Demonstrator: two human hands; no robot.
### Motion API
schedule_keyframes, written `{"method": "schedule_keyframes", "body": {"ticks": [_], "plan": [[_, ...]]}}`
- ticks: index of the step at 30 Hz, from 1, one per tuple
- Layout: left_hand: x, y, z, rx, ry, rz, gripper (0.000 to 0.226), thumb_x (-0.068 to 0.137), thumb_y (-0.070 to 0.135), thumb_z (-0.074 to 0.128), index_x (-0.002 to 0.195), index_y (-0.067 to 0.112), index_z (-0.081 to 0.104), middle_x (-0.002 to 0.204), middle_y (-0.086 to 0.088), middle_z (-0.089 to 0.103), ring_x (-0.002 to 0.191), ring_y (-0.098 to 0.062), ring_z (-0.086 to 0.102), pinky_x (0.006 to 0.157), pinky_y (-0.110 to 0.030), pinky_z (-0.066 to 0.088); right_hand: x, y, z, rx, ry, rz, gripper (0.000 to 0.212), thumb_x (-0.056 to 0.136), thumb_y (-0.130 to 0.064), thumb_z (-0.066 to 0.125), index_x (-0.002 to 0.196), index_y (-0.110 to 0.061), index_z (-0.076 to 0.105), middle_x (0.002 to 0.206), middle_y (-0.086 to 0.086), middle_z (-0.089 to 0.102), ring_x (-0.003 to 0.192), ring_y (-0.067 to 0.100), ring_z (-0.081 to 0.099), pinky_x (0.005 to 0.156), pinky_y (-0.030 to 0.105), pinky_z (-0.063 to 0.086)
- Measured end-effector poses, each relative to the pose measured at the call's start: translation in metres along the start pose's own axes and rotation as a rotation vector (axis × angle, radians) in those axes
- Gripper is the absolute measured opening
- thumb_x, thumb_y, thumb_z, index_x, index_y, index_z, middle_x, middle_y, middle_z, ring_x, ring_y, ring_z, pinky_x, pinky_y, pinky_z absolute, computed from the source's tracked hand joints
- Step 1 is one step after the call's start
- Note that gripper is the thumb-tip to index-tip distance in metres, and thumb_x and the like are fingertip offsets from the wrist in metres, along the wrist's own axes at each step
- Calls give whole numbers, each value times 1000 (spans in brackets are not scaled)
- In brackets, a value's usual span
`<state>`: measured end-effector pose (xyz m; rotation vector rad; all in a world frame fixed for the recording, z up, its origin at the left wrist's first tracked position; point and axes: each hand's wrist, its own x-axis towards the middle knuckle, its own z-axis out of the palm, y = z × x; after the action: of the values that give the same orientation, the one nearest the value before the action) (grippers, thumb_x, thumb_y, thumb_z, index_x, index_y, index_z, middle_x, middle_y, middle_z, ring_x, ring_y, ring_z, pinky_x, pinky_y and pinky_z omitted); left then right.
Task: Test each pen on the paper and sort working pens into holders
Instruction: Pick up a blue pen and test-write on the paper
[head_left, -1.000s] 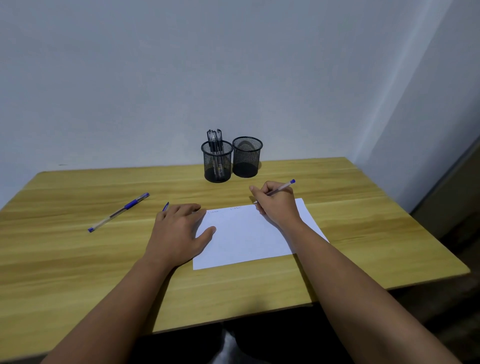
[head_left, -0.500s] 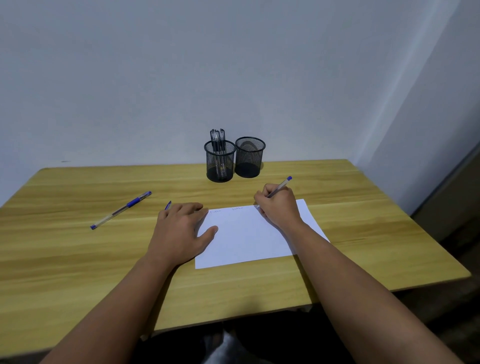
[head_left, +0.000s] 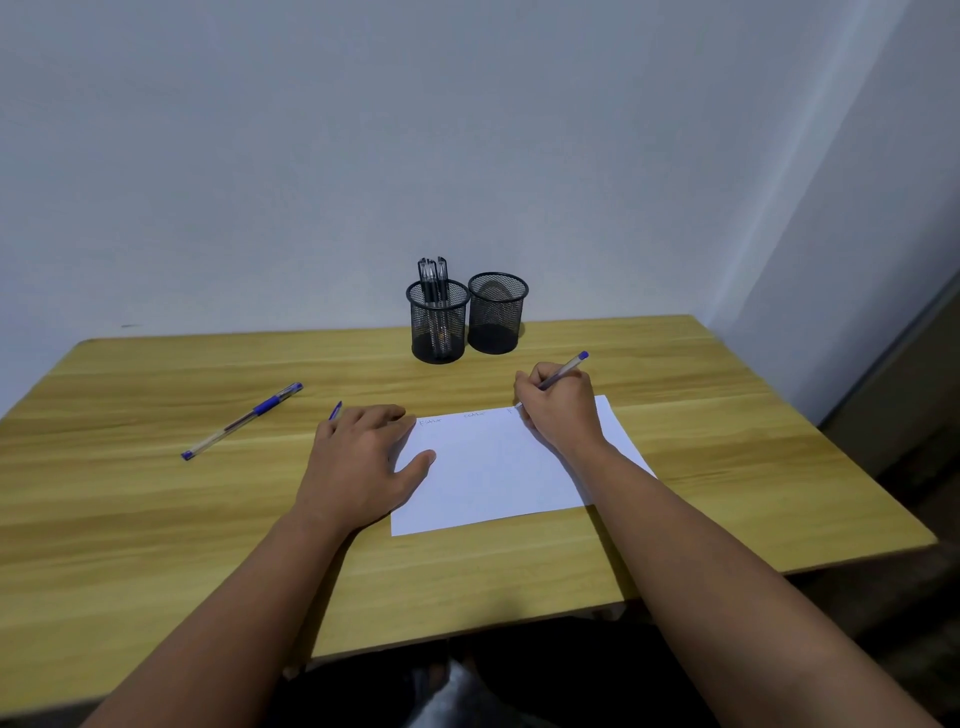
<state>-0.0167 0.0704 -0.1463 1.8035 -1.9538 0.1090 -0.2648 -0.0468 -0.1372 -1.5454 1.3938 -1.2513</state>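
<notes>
Item: light wooden table (head_left: 156, 519) with visible grain, viewed from its near edge, bearing all that follows. Nearest, a white rectangular sheet of paper (head_left: 493, 467), lying flat a little right of centre, turned slightly so its long edges run toward 2 o'clock; faint handwritten marks along its far edge, too small to read. Left hand (head_left: 358, 462), palm down at the sheet's 9 o'clock edge, fingers lying close together and slightly curled on the wood, thumb spread out onto the paper and pressing it. Right hand (head_left: 561, 410), resting on the sheet's far right part, fingers bunched and pinching a slim clear-barrelled pen with a blue end cap (head_left: 566, 370); its tip touches the paper near the far edge, its barrel tilting up toward 2 o'clock. Just beyond the left fingers, the blue tip of a further pen (head_left: 335, 410), mostly hidden by the hand. At 10 o'clock from the left hand, well apart, a clear pen with blue grip and blue cap (head_left: 244, 420), lying flat. Farthest, at 12 o'clock near the wall, two black wire-mesh cylindrical holders, upright and just beside each other: the left holder (head_left: 438, 322) contains several dark pens (head_left: 432, 278) standing upright; the right holder (head_left: 497, 313) shows no contents.
</notes>
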Motion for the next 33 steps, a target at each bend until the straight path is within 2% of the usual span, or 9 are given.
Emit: {"method": "schedule_keyframes", "body": {"ticks": [5,9,13,15,18,25,29,33], "plan": [[0,-1,0,6,-8,1,59,84,70,46,126,34,67,134,13,61,127,-17,49,102,-46,37,-1,-1,0,-25,-18,7,43,93,-12,67,57,-9,45,48,8,44,45,25,50,49,30,42],[0,-1,0,7,-14,1,60,84,70,44,127,34,67,135,13,61,128,-17,48,102,-46,37,0,0,0,-60,-11,-10,43,89,-17,65,53,-16,41,48,2,40,47,24,47,52,34,43],[0,-1,0,3,-10,3,60,84,70,45,126,33,67,135,13,61,128,-17,49,102,-46,37,-2,-1,-1,-77,-13,-29,41,92,-17,65,63,2,42,52,7,38,49,23,43,52,32,39],[-1,-1,0,7,-8,3,59,84,70,45,126,33,67,135,13,61,128,-17,49,102,-46,37,-3,-2,-2,-92,-10,-47,42,93,-15,64,66,5,39,54,7,36,51,23,40,52,31,36],[0,-1,0,8,-9,1,59,84,69,46,125,34,67,135,13,61,128,-17,48,101,-45,36,-4,-4,-3,-114,3,-47,41,93,-11,62,65,2,35,57,7,32,54,22,35,53,30,31],[0,0,0,3,1,8,58,84,68,47,125,32,68,134,11,62,128,-19,50,100,-46,37,-4,-7,-6,-105,53,-43,43,96,-13,62,61,-3,40,55,6,38,54,21,38,53,28,34],[0,0,0,5,0,7,58,84,68,47,125,33,68,134,11,62,128,-18,49,101,-46,37,-5,-8,-6,-139,28,-39,45,91,-9,62,55,-16,35,47,-10,31,53,20,34,52,28,31],[0,-1,0,5,0,3,58,84,69,47,124,33,68,133,12,62,127,-18,50,100,-46,37,-5,-7,-4,-149,30,-45,46,89,-5,60,56,-17,30,48,-11,24,55,19,29,53,29,27]]}}
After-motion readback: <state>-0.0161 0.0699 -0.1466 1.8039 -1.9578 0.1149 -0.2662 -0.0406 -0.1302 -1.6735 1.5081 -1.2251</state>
